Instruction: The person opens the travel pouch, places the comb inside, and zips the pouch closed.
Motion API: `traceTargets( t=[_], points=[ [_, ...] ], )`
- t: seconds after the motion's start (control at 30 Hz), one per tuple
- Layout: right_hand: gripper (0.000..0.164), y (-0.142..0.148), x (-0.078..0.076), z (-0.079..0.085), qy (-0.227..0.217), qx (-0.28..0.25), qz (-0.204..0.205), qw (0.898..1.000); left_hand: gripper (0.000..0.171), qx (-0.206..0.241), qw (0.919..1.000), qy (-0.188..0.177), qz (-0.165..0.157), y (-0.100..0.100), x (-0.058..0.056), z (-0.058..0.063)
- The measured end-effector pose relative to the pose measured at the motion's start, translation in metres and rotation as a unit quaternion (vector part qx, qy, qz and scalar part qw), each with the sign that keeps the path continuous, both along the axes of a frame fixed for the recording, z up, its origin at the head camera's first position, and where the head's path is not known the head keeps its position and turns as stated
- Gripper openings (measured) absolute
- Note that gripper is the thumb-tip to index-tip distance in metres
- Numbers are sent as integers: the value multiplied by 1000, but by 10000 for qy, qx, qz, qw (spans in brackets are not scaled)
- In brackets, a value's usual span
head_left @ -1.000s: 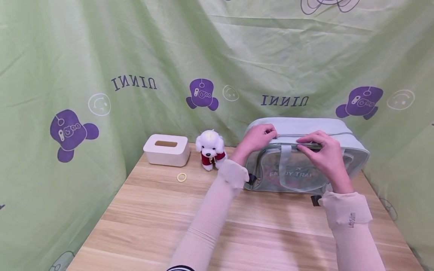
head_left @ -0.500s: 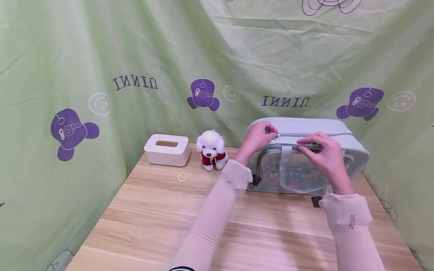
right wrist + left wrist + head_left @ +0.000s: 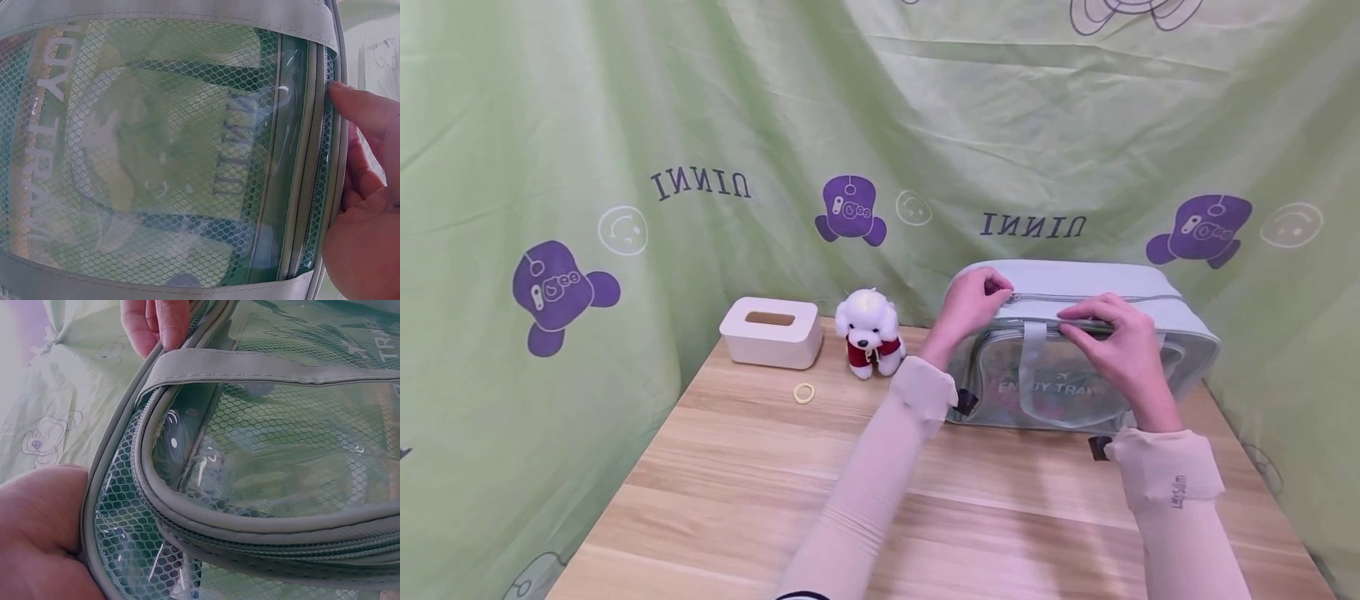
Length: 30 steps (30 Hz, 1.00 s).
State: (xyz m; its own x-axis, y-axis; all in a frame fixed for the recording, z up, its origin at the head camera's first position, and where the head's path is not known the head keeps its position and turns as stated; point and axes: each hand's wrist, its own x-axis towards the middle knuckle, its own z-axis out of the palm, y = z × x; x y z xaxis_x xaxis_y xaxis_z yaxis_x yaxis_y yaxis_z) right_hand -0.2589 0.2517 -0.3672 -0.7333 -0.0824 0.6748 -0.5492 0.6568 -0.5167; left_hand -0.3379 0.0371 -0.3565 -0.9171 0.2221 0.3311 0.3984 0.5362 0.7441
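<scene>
A pale grey-green travel bag with clear mesh-lined sides stands upright at the back right of the table. My left hand is at the left end of its top zipper, where thumb and curled fingers pinch the zipper pull, mostly hidden under them. My right hand pinches the upper front edge of the bag near its middle, thumb in front and fingers on top. In the right wrist view the thumb presses on the piped edge. A strap handle hangs down the bag's clear front.
Left of the bag sits a white plush dog in a red vest. Farther left is a white tissue box, with a small pale yellow ring in front of it. A green printed curtain hangs behind the wooden table.
My left hand has shifted only slightly at the zipper's left end; the zipper pull showed beside its fingertips half a second ago. My right hand has kept its place on the bag's edge.
</scene>
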Motion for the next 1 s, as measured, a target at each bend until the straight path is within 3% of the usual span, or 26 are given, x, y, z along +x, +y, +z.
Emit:
traceTargets(
  t=[0.2, 0.47, 1.0],
  points=[
    [20, 0, 0, 2, -97, -15, -95, 9999, 10, 195, 9995, 242, -30, -1, 1, 1],
    [18, -1, -1, 3, -240, -40, -169, 9996, 12, 406, 9989, 242, -51, -3, 1, 2],
    [15, 0, 0, 7, -319, -45, -201, 9993, 15, 227, 9995, 170, 139, -13, 0, 4]
  ],
)
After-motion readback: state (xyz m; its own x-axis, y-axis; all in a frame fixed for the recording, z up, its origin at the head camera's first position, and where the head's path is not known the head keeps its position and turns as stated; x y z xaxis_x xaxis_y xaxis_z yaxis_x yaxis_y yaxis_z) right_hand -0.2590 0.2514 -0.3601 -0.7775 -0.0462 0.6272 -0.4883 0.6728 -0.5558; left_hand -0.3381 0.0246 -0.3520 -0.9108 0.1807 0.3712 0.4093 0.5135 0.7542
